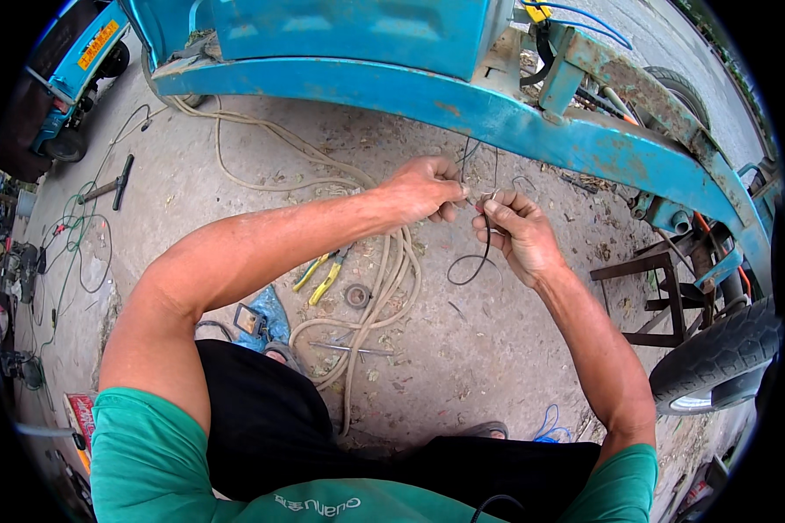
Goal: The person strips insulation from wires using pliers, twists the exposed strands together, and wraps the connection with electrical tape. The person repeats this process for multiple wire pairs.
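Note:
In front of me, just under the blue vehicle frame, my two hands are held close together. My left hand (425, 189) is closed in a pinch, its fingertips at a thin dark wire (464, 157) that hangs down from the frame. Pinched between the thumb and fingers of my right hand (522, 234) is a black wire (487, 244), which drops from the fingertips and curls into a loop. A bit of something reddish shows at those fingertips, too small to name. The gap between both sets of fingertips is narrow, and whether the wires touch cannot be made out.
A rusty blue frame rail (366, 87) crosses ahead. A beige hose (392, 279) snakes over the concrete, near yellow-handled pliers (326, 281), a tape roll (357, 296) and a metal rod (353, 349). At right stand a stool (641, 266) and a tire (720, 357); a hammer (118, 185) lies left.

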`<state>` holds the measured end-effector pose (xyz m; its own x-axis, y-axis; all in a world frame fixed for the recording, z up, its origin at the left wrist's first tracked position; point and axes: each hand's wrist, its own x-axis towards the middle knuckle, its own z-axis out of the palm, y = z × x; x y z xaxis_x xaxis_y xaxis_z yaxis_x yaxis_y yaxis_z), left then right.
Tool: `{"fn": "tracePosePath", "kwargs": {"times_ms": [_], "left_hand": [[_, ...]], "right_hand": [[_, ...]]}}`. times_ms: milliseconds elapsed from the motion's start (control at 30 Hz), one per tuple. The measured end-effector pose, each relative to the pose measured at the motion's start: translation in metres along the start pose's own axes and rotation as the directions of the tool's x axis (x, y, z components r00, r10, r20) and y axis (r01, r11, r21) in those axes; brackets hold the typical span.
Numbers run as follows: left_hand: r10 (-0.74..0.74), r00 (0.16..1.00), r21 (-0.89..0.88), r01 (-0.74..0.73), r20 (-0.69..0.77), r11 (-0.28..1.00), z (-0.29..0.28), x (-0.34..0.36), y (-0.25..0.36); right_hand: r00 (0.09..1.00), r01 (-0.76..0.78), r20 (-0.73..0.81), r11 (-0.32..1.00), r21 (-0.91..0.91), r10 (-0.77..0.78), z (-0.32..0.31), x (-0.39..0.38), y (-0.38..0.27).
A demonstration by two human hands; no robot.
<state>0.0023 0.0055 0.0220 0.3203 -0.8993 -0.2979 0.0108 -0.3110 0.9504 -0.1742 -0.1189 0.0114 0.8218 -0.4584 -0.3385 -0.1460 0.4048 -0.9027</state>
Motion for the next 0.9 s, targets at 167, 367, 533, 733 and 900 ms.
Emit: {"fn": "tracePosePath", "kwargs": {"times_ms": [167,367,533,733,900], "left_hand": [[-0.024,1.0,-0.032,0.024,0.004,0.999,-0.002,0.0,0.001],[0.012,0.999,0.053,-0.01,-0.038,0.999,-0.001,-0.011,0.008],[0.305,0.951,0.425,-0.257,-0.048,0.868,-0.002,-0.029,0.038],[0.571,0.819,0.694,-0.443,0.057,0.567,0.006,-0.028,0.035],[0.554,0.831,0.618,-0.458,0.043,0.639,0.006,-0.024,0.032]], "right_hand": [[0.997,0.073,-0.003,0.997,-0.014,-0.073,0.006,-0.003,-0.004],[0.995,0.1,0.008,0.993,-0.058,-0.1,0.008,-0.006,-0.005],[0.992,0.111,-0.053,0.987,-0.113,-0.118,0.004,-0.007,-0.005],[0.988,0.148,-0.022,0.98,-0.133,-0.152,0.008,-0.006,-0.008],[0.986,0.157,-0.024,0.975,-0.156,-0.163,0.012,-0.009,-0.013]]}}
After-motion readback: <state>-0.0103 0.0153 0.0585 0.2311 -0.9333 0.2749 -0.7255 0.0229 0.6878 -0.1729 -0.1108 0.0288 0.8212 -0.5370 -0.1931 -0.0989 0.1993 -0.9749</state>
